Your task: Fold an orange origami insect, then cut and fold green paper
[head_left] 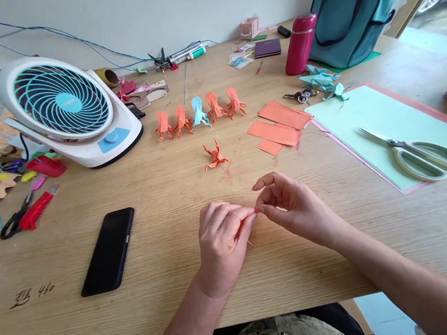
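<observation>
Near the table's front middle, my left hand (225, 238) is closed round a small orange folded paper piece (250, 243), of which only bits show. My right hand (293, 207) meets it at the fingertips, thumb and a finger pinching a tiny orange tip beside the left fingers; its other fingers are curled loosely. Beyond the hands stands an orange folded paper figure (215, 156) with thin legs. Farther back is a row of several similar figures, orange ones (214, 105) and one light blue (198, 111). Orange paper strips (275, 134) lie to their right.
On the left are a fan (65, 105), a black phone (108, 252), a red cutter (37, 210) and black scissors (14, 221). At right lie large scissors (417, 155) on pale green paper (352, 124), keys (303, 96), a pink bottle (301, 45) and a teal bag (349, 23).
</observation>
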The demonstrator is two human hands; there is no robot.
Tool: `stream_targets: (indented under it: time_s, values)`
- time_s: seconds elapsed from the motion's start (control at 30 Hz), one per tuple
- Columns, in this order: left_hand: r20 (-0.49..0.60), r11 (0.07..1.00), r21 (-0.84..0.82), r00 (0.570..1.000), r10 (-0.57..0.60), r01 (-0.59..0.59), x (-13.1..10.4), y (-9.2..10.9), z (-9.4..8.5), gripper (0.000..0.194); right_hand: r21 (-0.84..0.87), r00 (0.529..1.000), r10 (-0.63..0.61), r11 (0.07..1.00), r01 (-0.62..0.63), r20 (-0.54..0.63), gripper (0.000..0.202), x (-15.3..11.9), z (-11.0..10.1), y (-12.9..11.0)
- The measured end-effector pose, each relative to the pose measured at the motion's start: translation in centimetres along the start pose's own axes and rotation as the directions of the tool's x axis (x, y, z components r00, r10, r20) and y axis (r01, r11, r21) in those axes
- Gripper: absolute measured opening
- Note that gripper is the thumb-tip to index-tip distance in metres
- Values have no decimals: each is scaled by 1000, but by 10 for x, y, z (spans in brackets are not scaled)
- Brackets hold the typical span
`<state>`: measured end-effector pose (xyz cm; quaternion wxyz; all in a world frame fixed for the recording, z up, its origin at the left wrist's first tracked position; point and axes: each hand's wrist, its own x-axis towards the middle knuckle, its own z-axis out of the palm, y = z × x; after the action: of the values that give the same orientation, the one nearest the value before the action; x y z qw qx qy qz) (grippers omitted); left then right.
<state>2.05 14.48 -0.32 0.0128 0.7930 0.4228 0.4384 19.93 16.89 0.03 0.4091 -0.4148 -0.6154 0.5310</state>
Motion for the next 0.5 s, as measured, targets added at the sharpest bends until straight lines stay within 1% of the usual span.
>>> stream_targets:
  time_s: [0.1,0.2,0.33,0.5]
  values:
    - [4,998,48,999,43,-44,0,0,-1,12,25,999,33,999,-33,-13,28,2,0,2]
    - [9,995,70,998,64,-64,0,1,-1,12,115,993,116,986,-117,15,28,3,0,5]
    - [10,999,35,1000,22,-22,-1,1,-1,12,229,980,195,953,-199,39,33,4,-2,6]
    - [-7,1000,-6,1000,-18,18,-2,1,0,12,283,977,200,935,-211,68,37,6,-5,2]
